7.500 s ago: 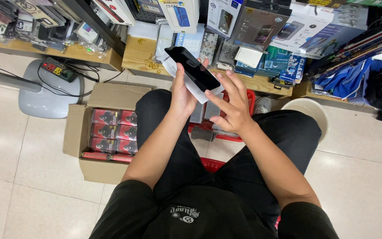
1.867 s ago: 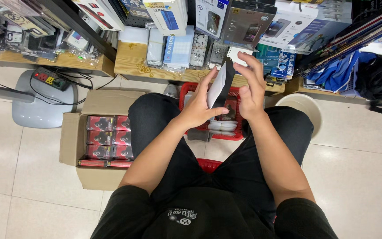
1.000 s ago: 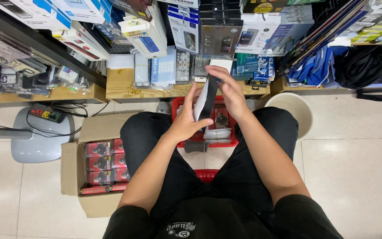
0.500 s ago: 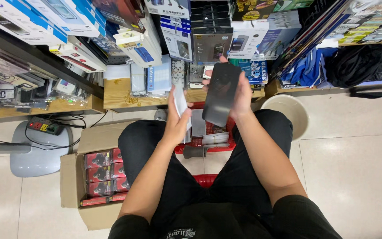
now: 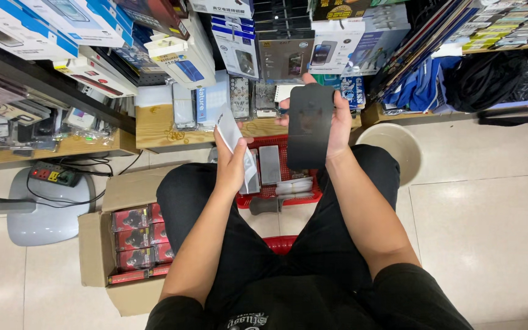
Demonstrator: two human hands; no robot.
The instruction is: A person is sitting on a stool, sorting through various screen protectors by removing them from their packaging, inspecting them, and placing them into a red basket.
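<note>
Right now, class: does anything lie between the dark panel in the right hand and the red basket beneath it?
Nothing visible does. The right hand holds the dark panel directly above the red basket; the left hand holds a white sleeve off to the side.

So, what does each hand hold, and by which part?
The left hand grips a white flat sleeve near its lower end. The right hand holds a dark flat panel by its right edge.
</note>
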